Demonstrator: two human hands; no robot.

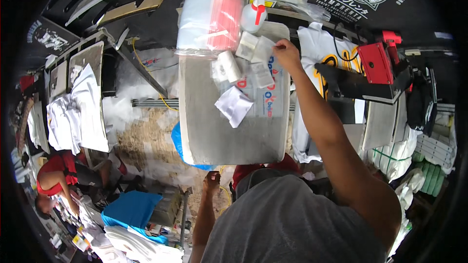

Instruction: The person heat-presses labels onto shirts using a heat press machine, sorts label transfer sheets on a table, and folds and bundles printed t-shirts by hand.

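Note:
My right hand reaches to the upper right of the grey board, fingers pinched at a small translucent sheet among similar pieces. Beside them lie a white roll, a folded white cloth and a printed plastic sheet. Stacked clear and pink sheets lie at the board's far end, near a white spray bottle with a red trigger. My left hand hangs below the board's front left edge, fingers curled; what it holds, if anything, is too small to tell.
Side platens carry white garments, some printed yellow and black. A red-and-black machine stands at right. At lower left a person in red bends over items near blue cloth. A yellow cable runs left of the board.

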